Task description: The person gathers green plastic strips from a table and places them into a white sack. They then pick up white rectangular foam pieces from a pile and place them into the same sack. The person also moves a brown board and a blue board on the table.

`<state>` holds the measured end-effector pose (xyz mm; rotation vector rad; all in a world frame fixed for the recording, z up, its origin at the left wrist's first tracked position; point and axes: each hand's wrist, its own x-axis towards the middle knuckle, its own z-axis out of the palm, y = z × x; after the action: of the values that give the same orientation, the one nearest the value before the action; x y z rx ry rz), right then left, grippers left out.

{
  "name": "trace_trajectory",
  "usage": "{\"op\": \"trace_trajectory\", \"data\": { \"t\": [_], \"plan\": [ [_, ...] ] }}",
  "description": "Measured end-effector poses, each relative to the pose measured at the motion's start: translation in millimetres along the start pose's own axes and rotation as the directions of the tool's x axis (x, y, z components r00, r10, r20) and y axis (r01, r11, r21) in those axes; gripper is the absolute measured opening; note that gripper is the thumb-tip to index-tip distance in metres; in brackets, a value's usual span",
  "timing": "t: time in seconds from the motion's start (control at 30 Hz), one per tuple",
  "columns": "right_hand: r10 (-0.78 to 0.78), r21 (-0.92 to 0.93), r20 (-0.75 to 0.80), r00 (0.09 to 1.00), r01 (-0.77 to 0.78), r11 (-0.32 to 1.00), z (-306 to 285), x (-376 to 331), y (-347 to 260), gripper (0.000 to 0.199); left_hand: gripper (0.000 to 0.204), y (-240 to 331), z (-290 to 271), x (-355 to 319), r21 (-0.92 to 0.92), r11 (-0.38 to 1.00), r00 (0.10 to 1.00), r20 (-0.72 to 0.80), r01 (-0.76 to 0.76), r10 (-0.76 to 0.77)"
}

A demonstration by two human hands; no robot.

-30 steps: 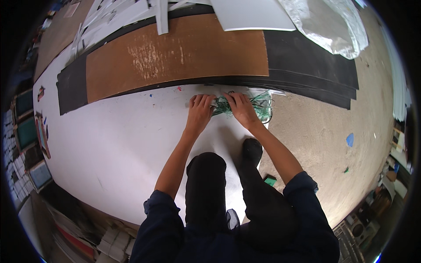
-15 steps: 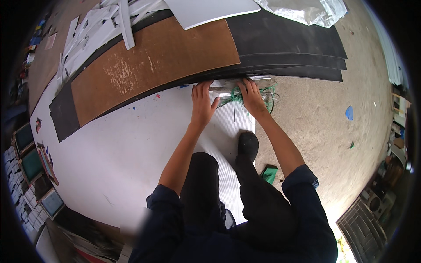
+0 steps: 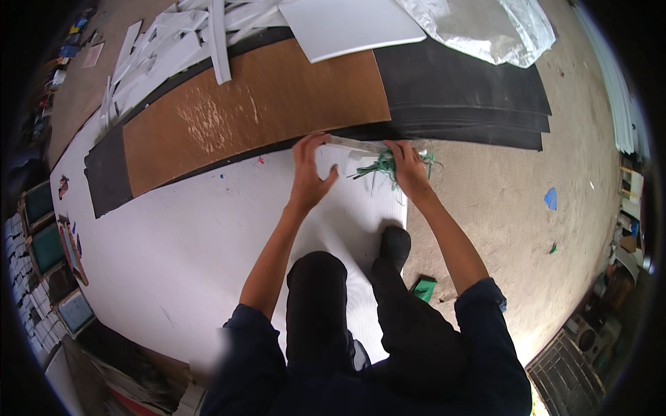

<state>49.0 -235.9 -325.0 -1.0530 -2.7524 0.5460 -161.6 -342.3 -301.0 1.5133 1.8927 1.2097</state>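
My left hand [image 3: 310, 177] is at the near edge of a stack of black sheets [image 3: 465, 90]. Its thumb stands apart from the fingers, and the fingertips rest by the left end of a greyish clear plastic strip [image 3: 354, 145]. Closed over the strip's right end is my right hand [image 3: 412, 172]; its fingertips are partly hidden. A tangle of green plastic string [image 3: 378, 166] lies beside and partly under that hand. On top of the black stack lies a scuffed brown board [image 3: 277, 97].
I am on a large white sheet [image 3: 173, 256] beside bare concrete floor [image 3: 485, 201]. White offcuts [image 3: 163, 48], a white panel [image 3: 350, 28] and clear plastic film [image 3: 485, 31] lie across the stack. A green scrap [image 3: 423, 288] is near my foot.
The view has shifted, so the stack sits lower in it. My left hand has moved away from the string tangle, its thumb spread wider. More of the strip shows between my hands.
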Motion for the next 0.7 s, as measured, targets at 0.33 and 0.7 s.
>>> {"op": "trace_trajectory", "data": {
  "t": [0.33,0.7],
  "plan": [
    [0.676,0.825,-0.050,0.735,-0.351,0.443,-52,153,-6,0.017,0.053,-38,-13,169,-0.642,0.672,0.811,-0.132,0.368,-0.570],
    [0.839,0.951,0.279,0.468,-0.259,-0.172,-27,184,-23,0.058,0.061,-4,-2,114,-0.669,0.651,0.849,-0.057,0.358,-0.525]
  ]
}}
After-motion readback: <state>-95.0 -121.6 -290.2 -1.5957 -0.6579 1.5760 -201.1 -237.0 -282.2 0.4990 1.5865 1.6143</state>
